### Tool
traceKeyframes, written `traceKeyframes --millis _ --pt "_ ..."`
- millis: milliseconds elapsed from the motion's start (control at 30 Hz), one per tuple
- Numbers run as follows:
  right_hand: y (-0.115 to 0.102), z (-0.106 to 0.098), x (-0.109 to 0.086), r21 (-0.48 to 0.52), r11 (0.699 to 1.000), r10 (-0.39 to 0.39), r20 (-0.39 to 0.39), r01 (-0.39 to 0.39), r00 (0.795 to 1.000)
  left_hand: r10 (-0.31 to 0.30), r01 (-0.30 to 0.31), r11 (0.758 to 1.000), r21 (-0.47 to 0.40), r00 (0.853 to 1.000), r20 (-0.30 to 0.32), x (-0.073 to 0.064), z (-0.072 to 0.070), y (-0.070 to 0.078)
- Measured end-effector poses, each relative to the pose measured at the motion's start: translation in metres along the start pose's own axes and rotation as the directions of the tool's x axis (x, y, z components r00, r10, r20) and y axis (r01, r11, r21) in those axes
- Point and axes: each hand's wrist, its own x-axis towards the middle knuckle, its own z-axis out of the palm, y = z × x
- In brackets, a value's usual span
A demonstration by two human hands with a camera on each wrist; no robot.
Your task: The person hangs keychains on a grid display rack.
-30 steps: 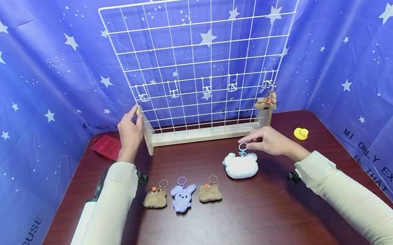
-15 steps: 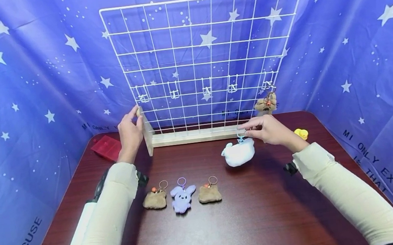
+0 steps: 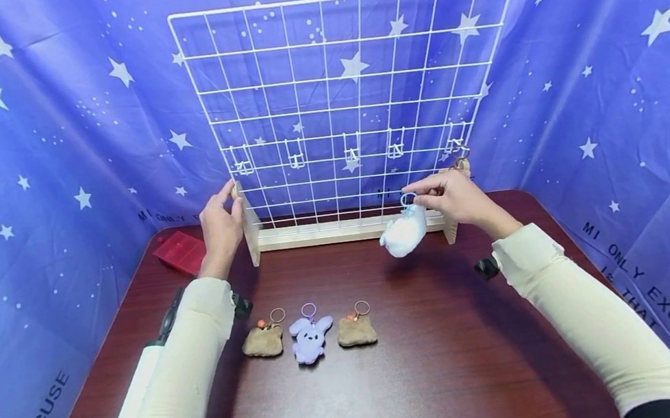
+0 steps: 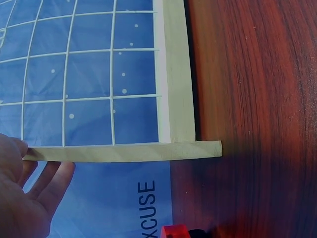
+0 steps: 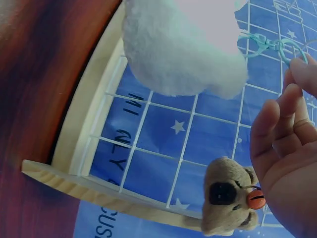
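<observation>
My right hand (image 3: 458, 198) pinches the light-blue key ring (image 5: 281, 48) of a white plush keychain (image 3: 403, 234), which hangs tilted above the table before the rack's lower right part. My left hand (image 3: 222, 225) grips the upper end of the wooden side post (image 4: 119, 152) of a white wire grid rack (image 3: 344, 233), thumb and fingers on opposite sides. Several white wire hooks (image 3: 296, 161) sit in a row across the grid. A brown bear plush keychain (image 5: 225, 193) with an orange bell hangs at the right end, mostly behind my right hand in the head view.
On the table lie a brown plush keychain (image 3: 263, 342), a purple rabbit keychain (image 3: 309, 343) and another brown plush keychain (image 3: 356, 331). A red tray (image 3: 181, 253) lies at back left. Beside my left forearm is a white flat object (image 3: 131, 408). Star-printed blue curtains surround the table.
My right hand has lifted the white plush keychain off the table and moved it up and back toward the grid. My left hand has stayed on the side post.
</observation>
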Motion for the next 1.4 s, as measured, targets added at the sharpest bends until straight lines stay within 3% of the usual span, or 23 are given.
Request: traceKeyframes --millis 300,633,900,1200,1400 --pt "-0.008 -0.008 0.012 0.021 0.998 0.063 -0.072 -0.061 0.995 -0.001 0.001 1.000 0.002 1.000 0.004 -0.001 0.000 0.000" --pt "-0.019 -0.016 0.029 0.050 0.992 0.120 -0.175 -0.113 0.977 0.014 -0.014 1.000 -0.006 1.000 -0.013 0.000 -0.001 0.002" --pt "-0.021 -0.018 0.035 0.044 0.992 0.124 -0.203 -0.118 0.971 0.015 -0.015 1.000 0.000 1.000 -0.008 -0.001 -0.001 0.000" --pt "-0.023 -0.020 0.035 0.123 0.987 0.130 -0.206 -0.106 0.970 0.017 -0.017 1.000 -0.006 1.000 -0.011 -0.001 0.000 -0.001" --pt "-0.024 -0.020 0.035 0.097 0.991 0.117 -0.222 -0.098 0.968 0.015 -0.015 1.000 -0.006 1.000 -0.009 0.000 0.000 -0.001"
